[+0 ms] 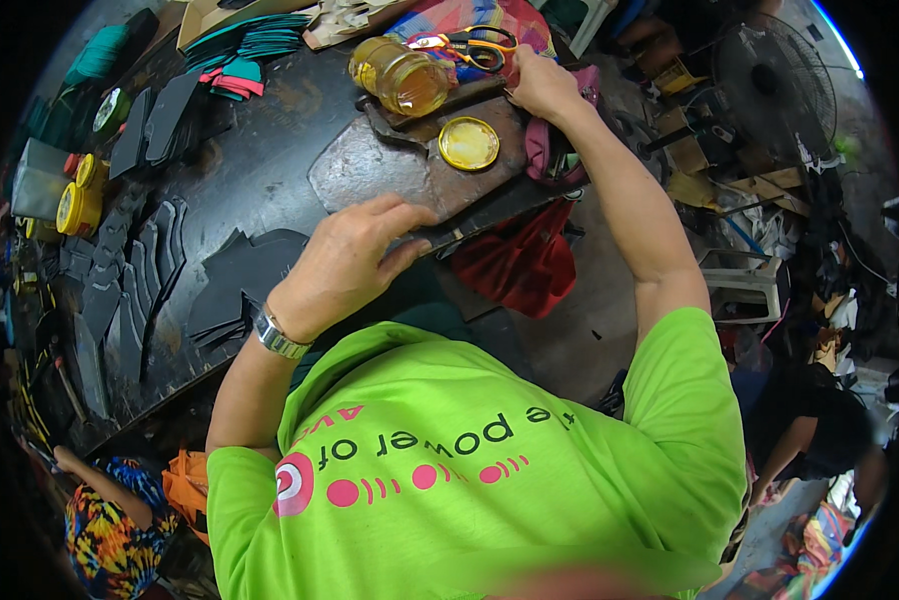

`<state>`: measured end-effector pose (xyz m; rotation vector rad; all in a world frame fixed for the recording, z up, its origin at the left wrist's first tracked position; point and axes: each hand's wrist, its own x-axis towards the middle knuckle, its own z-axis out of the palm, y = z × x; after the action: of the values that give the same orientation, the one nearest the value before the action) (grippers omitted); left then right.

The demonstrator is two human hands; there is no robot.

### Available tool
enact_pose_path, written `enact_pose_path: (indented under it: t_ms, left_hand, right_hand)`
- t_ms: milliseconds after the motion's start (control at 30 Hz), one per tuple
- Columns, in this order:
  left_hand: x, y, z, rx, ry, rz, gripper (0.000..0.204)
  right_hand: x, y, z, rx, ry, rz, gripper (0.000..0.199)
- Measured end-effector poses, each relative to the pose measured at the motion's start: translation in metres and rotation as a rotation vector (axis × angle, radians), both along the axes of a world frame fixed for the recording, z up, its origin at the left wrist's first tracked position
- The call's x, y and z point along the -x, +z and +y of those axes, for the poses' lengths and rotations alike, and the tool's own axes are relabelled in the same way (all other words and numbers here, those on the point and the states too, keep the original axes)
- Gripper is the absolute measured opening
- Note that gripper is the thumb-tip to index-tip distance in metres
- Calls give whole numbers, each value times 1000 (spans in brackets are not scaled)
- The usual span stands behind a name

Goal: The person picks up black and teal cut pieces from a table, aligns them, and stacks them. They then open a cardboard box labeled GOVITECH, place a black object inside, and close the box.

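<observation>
My left hand (355,245) is at the table's near edge, fingers loosely bent, thumb apart, nothing visible in it. Just beyond it lies a worn, dark flat slab (370,165). My right hand (548,88) reaches to the far right side, fingers curled beside the orange-and-black handles of the scissors (485,48); its fingertips are partly hidden, so I cannot make out what they grip. Left of the scissors, a glass jar (410,82) of yellowish stuff leans, tilted. Its size matches the round yellow lid (469,144) lying on the slab.
Dark cut pieces (245,280) lie in stacks on the dark table (270,150). Yellow tubs (80,205) stand at the left, green pieces (245,40) at the back. Red cloth (520,260) hangs below the edge. A fan (765,80) and a white stool (745,285) stand right. Other people are nearby.
</observation>
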<state>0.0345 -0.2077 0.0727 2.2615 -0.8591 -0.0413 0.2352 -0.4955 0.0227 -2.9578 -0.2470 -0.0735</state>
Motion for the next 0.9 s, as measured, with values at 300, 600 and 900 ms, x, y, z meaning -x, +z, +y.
enact_pose_path:
  t_ms: [300,600,900]
  left_hand:
    - [3,-23,-6,20,-69,34,25]
    - [1,-22,-5,24,-105,20,23]
    - [-42,-23,-47,262,-65,148,33]
  right_hand:
    - [10,-10,7,72,-8,1,34]
    - [8,17,-28,-309,-26,-168,38]
    - [79,140,-73,-1028,548,593,81]
